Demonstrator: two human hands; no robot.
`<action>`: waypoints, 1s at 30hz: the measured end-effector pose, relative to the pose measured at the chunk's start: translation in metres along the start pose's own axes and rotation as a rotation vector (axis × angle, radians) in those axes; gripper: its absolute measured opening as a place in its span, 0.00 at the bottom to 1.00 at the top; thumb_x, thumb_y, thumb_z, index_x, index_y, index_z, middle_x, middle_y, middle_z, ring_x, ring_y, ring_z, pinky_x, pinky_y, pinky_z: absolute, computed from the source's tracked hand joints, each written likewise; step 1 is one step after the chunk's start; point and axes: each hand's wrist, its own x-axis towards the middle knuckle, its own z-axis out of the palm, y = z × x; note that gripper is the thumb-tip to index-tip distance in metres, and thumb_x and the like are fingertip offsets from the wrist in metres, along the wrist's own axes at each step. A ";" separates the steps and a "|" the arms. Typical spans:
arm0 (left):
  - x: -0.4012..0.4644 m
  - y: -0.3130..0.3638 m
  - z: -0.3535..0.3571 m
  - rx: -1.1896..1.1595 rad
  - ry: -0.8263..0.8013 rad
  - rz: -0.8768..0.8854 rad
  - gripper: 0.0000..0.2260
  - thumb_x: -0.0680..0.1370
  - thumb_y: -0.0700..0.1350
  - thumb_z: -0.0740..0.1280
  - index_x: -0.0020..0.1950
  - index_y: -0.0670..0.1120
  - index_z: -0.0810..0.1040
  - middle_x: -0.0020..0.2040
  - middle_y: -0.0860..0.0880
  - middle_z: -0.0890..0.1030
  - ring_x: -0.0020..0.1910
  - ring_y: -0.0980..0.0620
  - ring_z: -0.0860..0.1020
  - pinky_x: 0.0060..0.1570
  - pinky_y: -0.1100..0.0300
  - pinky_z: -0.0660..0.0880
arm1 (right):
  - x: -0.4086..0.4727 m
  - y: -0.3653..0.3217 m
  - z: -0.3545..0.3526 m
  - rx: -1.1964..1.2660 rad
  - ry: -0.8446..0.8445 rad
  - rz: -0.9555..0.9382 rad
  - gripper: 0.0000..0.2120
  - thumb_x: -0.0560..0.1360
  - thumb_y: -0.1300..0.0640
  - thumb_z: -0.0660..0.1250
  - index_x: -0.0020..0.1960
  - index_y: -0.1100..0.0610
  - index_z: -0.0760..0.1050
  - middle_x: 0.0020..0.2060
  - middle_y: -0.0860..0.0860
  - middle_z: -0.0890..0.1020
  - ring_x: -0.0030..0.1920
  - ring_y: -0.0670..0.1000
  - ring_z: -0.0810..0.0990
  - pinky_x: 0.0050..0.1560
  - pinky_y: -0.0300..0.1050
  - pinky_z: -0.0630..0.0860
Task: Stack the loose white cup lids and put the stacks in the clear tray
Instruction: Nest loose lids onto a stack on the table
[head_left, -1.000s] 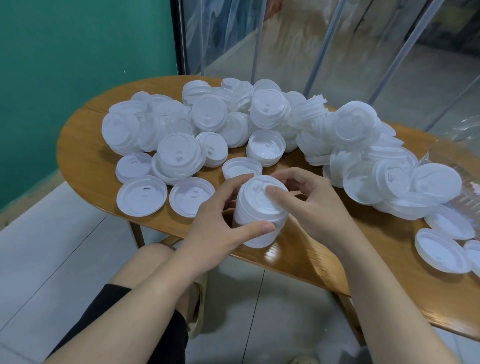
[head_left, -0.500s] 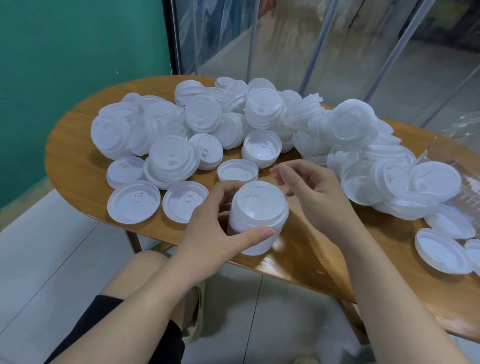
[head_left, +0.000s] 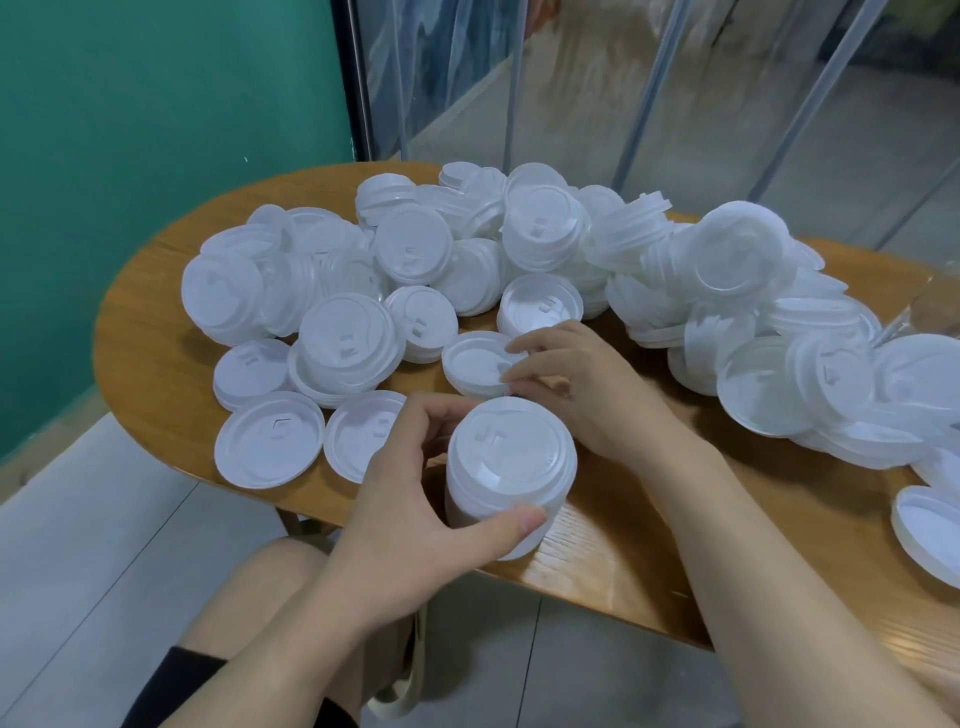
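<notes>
A green wall (head_left: 130, 156) is seen at the far left, and a rounded wooden counter (head_left: 150, 358) is set against it. On the counter's left part, two single lids are laid upside down near the front edge, one lid (head_left: 270, 439) further left and a second lid (head_left: 363, 431) just beside it, with short piles of lids (head_left: 345, 345) heaped behind them. Near the front edge at the middle, a tall stack of lids (head_left: 511, 470) is stood upright on the counter and is gripped by the left hand (head_left: 415, 514): the thumb is pressed against its near side and the curled fingers (head_left: 441, 415) are wrapped round its far side. Just behind the stack, an upturned lid (head_left: 475, 366) is touched at its right rim by the right hand (head_left: 582, 389), whose fingers are bent and drawn close together over that rim; whether the lid is actually pinched cannot be told. Further right, a large loose heap of lids (head_left: 737, 291) is spread across the counter, with more lids (head_left: 930, 530) lying apart at the right edge. A clear tray (head_left: 935, 306) is only partly seen at the far right, behind the heap, and its contents cannot be made out.
</notes>
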 end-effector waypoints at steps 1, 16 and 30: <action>0.000 0.000 -0.001 0.005 -0.007 0.000 0.30 0.61 0.62 0.80 0.58 0.65 0.72 0.60 0.62 0.80 0.63 0.56 0.79 0.59 0.56 0.78 | 0.001 0.001 0.001 0.003 0.016 -0.005 0.06 0.80 0.53 0.71 0.53 0.51 0.87 0.59 0.43 0.82 0.60 0.45 0.73 0.61 0.43 0.70; 0.003 0.002 -0.001 0.023 -0.071 0.080 0.32 0.66 0.58 0.78 0.69 0.61 0.73 0.63 0.62 0.80 0.66 0.58 0.77 0.59 0.71 0.72 | -0.012 -0.016 -0.021 0.745 0.382 0.199 0.03 0.80 0.64 0.69 0.50 0.60 0.83 0.35 0.44 0.84 0.38 0.41 0.80 0.44 0.35 0.76; 0.001 0.003 0.005 -0.019 -0.043 0.052 0.30 0.68 0.50 0.83 0.65 0.62 0.74 0.59 0.62 0.82 0.61 0.59 0.80 0.56 0.70 0.75 | -0.055 -0.054 -0.043 1.298 0.329 0.345 0.13 0.76 0.58 0.68 0.59 0.55 0.80 0.46 0.54 0.83 0.40 0.50 0.79 0.40 0.42 0.77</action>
